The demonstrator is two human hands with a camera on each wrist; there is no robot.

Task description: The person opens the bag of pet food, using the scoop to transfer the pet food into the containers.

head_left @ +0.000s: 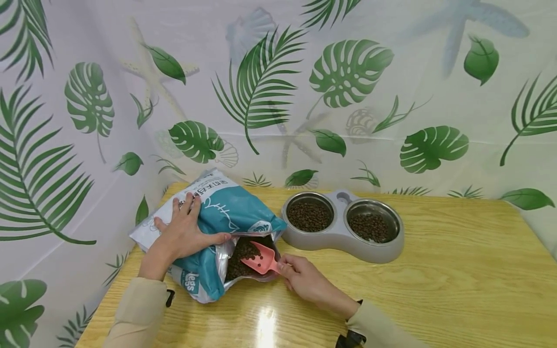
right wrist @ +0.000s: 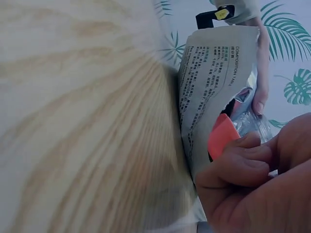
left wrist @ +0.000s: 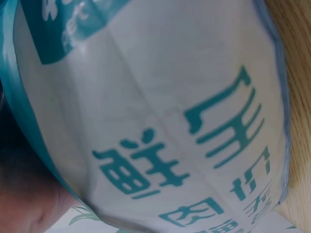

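The yellow wood-grained table (head_left: 457,251) looks smooth and glossy, catching a white glare. Toward its left edge, the teal-and-white printed bag (head_left: 237,208) has a smooth plastic-like skin and a shiny, silvery foil-like lining (head_left: 221,261). The coral-pink scoop (head_left: 266,265) looks like smooth plastic. Near the back edge, the grey figure-eight holder (head_left: 332,242) looks like matt plastic, its round bowls (head_left: 393,223) polished metal.

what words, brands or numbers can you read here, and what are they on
"legs": bag, lower corner, head view
"pet": bag, left wrist view
"COMPOSITION": bag, right wrist view; next word unclear
Chinese characters: bag; turned, not surely readable
Fine print: bag; too small
Logo by the opening: bag; too blurred
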